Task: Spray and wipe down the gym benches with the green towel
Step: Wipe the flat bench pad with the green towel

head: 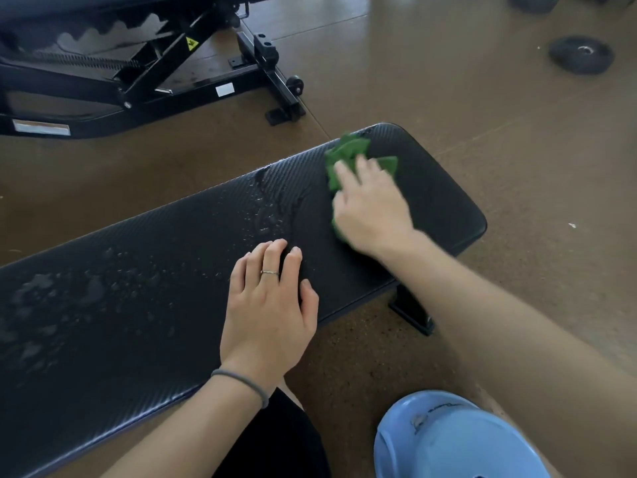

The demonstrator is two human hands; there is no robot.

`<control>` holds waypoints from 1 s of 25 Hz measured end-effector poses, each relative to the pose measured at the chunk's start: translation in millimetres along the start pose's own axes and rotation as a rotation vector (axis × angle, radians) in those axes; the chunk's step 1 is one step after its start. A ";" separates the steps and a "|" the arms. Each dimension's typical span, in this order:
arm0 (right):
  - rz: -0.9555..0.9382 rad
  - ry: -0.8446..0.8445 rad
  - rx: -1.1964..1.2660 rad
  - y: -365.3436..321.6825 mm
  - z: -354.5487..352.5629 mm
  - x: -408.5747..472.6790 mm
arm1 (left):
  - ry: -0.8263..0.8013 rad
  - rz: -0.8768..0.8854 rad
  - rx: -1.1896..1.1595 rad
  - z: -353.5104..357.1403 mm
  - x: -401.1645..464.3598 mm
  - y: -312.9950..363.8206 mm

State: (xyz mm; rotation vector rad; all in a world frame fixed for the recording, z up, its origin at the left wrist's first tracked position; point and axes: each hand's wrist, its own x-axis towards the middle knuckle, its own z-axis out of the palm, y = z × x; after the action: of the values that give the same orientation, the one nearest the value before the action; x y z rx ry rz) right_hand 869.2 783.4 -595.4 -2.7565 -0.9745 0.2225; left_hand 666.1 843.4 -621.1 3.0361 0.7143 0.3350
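Wiping the flat bench (193, 270) is the step in hand, judging by the wet patches on its black pad. The right hand (370, 210) lies on top of the green towel (348, 157) near the far right end of the bench, fingers spread over the bunched cloth and pressing it down; the hand is blurred, so whether any finger curls round the cloth I cannot tell. The left hand (267, 305) rests flat on the near edge of the bench, about midway along, fingers straight and holding nothing, seemingly to brace the body.

The towel is soft and light, and it crumples readily: it sits as a loose wad, with folds sticking out past the fingertips towards the bench's far edge. It will likely work best taken from above with the palm over the middle of the wad, so that the cloth spreads instead of rolling up. The pad looks textured and firm, and where it is wet it is probably slick, so steady downward pressure should matter more than grip.

Droplets (269, 215) lie just left of the towel on the bench, and more towards its left end, so most of the pad seems not yet wiped. Beyond the bench stands a second bench (138, 63) with a black frame.
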 end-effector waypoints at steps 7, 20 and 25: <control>-0.030 -0.039 -0.010 56.6 -21.8 21.1 | -0.001 0.009 -0.021 0.2 0.6 -2.2; -0.149 0.285 0.106 20.7 -26.6 -70.9 | 0.003 0.002 -0.012 -0.7 1.8 -0.4; -0.200 -0.040 0.069 28.8 -27.5 -99.1 | -0.007 0.000 -0.012 -2.0 1.8 -0.2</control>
State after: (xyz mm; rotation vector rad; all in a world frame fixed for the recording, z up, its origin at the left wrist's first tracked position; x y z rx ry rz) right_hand 816.0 694.6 -568.7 -2.5792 -1.2196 0.2735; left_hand 667.2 844.3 -618.7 3.0240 0.7095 0.3279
